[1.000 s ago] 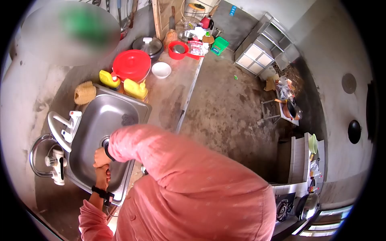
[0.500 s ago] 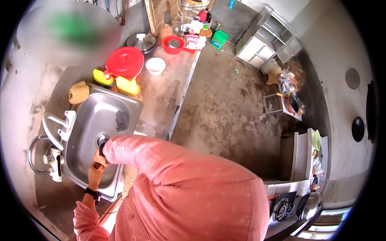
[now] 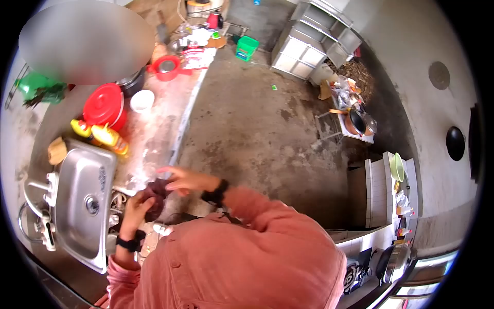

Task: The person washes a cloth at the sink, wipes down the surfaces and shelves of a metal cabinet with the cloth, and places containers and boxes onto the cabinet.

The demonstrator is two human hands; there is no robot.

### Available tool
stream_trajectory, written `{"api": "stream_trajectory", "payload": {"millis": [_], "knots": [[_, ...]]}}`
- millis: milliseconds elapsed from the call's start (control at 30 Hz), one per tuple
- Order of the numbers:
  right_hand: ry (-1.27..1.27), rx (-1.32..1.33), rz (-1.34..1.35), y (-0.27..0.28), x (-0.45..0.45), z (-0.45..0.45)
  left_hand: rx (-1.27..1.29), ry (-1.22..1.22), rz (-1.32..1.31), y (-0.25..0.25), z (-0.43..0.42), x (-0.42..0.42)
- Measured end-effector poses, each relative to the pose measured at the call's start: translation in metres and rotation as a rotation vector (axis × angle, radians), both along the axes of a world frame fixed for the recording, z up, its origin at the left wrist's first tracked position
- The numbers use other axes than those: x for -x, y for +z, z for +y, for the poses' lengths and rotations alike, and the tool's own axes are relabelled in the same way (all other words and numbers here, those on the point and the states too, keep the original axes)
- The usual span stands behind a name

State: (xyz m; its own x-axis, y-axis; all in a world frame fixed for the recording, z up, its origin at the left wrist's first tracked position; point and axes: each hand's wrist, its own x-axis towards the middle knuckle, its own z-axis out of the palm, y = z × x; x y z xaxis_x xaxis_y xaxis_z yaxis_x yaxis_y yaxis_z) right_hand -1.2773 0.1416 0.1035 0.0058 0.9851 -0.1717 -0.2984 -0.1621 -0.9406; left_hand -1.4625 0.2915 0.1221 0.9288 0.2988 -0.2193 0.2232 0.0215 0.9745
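My left hand (image 3: 136,208) is beside the right rim of the steel sink (image 3: 110,177), its fingers closed on a dark reddish-brown cloth (image 3: 157,198). My right hand (image 3: 191,181) reaches in from the right, fingers stretched out and apart at the cloth's upper edge; whether they touch it is blurred. Both wrists wear black bands. Inside the sink are a drain (image 3: 92,205) and a dark scouring pad (image 3: 102,172). A white tap (image 3: 50,189) stands at the sink's left edge.
Yellow bottles (image 3: 110,138), a red lidded tub (image 3: 104,105), a white bowl (image 3: 142,101) and a red pan (image 3: 166,67) stand on the counter (image 3: 159,129). A sponge (image 3: 57,151) lies behind the sink. A green bin (image 3: 247,48) is on the floor.
Both hands have left the sink and moved right to the counter's near edge. They have come apart, and the dark cloth now shows in my left hand. The view has shifted right.
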Motion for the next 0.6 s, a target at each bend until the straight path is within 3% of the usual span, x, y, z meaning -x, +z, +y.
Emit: {"api": "stream_trajectory", "payload": {"millis": [100, 167, 233, 267, 367, 400, 433, 467, 500, 600], "knots": [[-0.208, 0.037, -0.021, 0.006, -0.050, -0.113, 0.089, -0.153, -0.098, -0.011, -0.069, -0.075], [-0.391, -0.095, 0.184, -0.003, -0.066, -0.190, 0.188, -0.183, -0.050, -0.030, -0.105, -0.119], [-0.726, 0.003, 0.464, -0.052, -0.077, -0.252, 0.383, -0.136, 0.061, -0.027, -0.141, -0.157], [-0.734, 0.001, 0.462, -0.071, -0.073, -0.273, 0.353, -0.146, 0.065, -0.023, -0.156, -0.176], [-0.904, 0.454, -0.350, -0.117, -0.061, -0.319, 0.225, -0.172, 0.069, -0.027, -0.190, -0.231], [-0.931, 0.597, -0.628, -0.111, -0.072, -0.323, 0.155, -0.289, 0.037, -0.040, -0.196, -0.253], [-0.931, 0.597, -0.619, -0.106, -0.079, -0.326, 0.086, -0.407, 0.017, -0.049, -0.201, -0.268], [-1.099, 0.381, -0.220, -0.071, -0.084, -0.312, 0.222, -0.472, 0.028, -0.027, -0.215, -0.282], [-1.234, 0.139, 0.175, -0.055, -0.099, -0.300, 0.167, -0.587, 0.006, -0.048, -0.220, -0.303], [-1.455, -0.042, -0.011, -0.067, -0.150, -0.274, -0.104, -0.733, -0.134, -0.058, -0.252, -0.361]]}}
